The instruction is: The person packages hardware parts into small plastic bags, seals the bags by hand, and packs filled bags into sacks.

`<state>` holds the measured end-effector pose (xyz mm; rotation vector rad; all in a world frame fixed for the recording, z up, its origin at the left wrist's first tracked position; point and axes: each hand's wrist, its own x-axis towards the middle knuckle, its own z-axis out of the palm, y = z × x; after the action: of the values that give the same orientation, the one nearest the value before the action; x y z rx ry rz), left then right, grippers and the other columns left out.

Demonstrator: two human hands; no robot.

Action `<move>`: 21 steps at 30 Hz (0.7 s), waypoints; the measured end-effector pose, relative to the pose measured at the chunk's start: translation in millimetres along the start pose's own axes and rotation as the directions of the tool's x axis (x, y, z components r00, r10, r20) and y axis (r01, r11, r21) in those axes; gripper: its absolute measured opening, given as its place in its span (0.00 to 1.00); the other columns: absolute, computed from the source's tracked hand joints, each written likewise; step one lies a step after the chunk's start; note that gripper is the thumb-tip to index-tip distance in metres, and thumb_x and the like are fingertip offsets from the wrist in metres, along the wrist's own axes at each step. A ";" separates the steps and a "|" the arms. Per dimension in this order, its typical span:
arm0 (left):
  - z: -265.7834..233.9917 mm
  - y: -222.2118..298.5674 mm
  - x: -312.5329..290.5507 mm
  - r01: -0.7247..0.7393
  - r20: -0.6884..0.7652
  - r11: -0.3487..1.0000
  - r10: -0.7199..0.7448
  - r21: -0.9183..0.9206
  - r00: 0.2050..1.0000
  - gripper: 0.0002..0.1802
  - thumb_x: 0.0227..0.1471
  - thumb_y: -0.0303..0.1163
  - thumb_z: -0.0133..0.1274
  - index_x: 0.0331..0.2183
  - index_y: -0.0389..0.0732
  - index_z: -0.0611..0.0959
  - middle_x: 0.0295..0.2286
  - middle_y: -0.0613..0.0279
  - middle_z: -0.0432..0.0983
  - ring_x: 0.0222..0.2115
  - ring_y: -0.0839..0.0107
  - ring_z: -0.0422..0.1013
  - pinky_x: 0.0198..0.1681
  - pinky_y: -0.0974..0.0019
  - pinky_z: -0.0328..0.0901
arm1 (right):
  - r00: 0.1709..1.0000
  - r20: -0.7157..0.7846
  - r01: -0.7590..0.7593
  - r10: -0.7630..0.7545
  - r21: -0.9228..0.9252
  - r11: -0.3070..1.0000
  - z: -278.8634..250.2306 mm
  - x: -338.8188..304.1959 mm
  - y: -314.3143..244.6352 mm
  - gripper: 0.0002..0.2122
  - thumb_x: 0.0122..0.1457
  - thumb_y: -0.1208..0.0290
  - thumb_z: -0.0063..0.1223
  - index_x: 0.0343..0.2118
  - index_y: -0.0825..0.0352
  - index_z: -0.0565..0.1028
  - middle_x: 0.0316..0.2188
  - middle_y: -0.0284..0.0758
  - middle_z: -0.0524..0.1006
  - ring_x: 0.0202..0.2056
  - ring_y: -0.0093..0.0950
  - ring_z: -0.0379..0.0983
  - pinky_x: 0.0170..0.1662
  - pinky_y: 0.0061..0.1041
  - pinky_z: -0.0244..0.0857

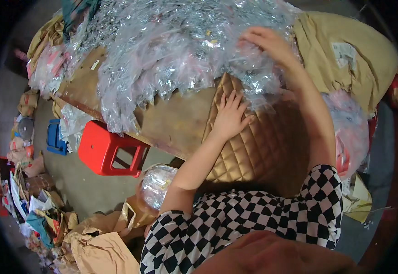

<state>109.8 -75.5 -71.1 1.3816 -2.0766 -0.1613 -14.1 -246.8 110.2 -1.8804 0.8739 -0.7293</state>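
Note:
A heap of clear plastic bags [176, 50] with small silvery metal pieces, too small to name, covers the far part of the table. My left hand [230, 118] lies flat with fingers spread on a bronze quilted mat [235, 157] at the table's near edge. Over the right side of the heap reaches my right hand [268, 42], its fingers loosely bent and nothing visible in them. Its fingertips are at the bags; whether they touch is unclear. A few bags overlap the mat's far edge, just beyond my left hand.
A red plastic stool [100, 148] and a small blue stool [56, 137] stand on the floor to the left. On the right rests a large tan sack [345, 55], with a pinkish plastic bag [349, 123] below it. Cardboard and paper [103, 253] lie at lower left.

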 end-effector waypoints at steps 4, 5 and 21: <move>0.0 -3.1 -2.5 0.013 0.009 1.000 -0.013 0.008 1.000 0.27 0.53 0.49 0.52 0.50 0.45 0.75 0.56 0.51 0.61 0.60 0.51 0.53 0.63 0.43 0.44 | 0.966 0.246 0.074 -0.074 0.010 0.997 50.8 -4.7 -15.3 0.13 0.61 0.59 0.49 0.38 0.62 0.78 0.33 0.24 0.79 0.35 0.15 0.71 0.32 0.21 0.64; 2.0 -1.0 -0.7 0.026 0.027 1.000 -0.025 -0.009 0.999 0.27 0.53 0.49 0.52 0.50 0.44 0.74 0.57 0.51 0.61 0.61 0.51 0.52 0.63 0.43 0.44 | 0.957 0.284 0.059 -0.064 0.025 0.998 59.4 -6.5 -9.5 0.12 0.62 0.59 0.50 0.38 0.63 0.78 0.32 0.25 0.79 0.35 0.15 0.72 0.33 0.22 0.66; -3.1 3.6 12.0 0.013 0.094 0.999 -0.010 -0.036 0.996 0.26 0.53 0.46 0.52 0.50 0.44 0.74 0.57 0.51 0.59 0.62 0.50 0.50 0.63 0.42 0.43 | 0.906 -0.421 -0.194 -0.027 -0.473 0.860 -102.3 82.9 177.3 0.33 0.50 0.49 0.60 0.58 0.59 0.67 0.50 0.43 0.73 0.52 0.38 0.70 0.52 0.33 0.65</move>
<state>105.7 -83.6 -62.0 1.3886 -2.1321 -0.2723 -93.6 -422.8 3.1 -2.1556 1.5383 -0.9297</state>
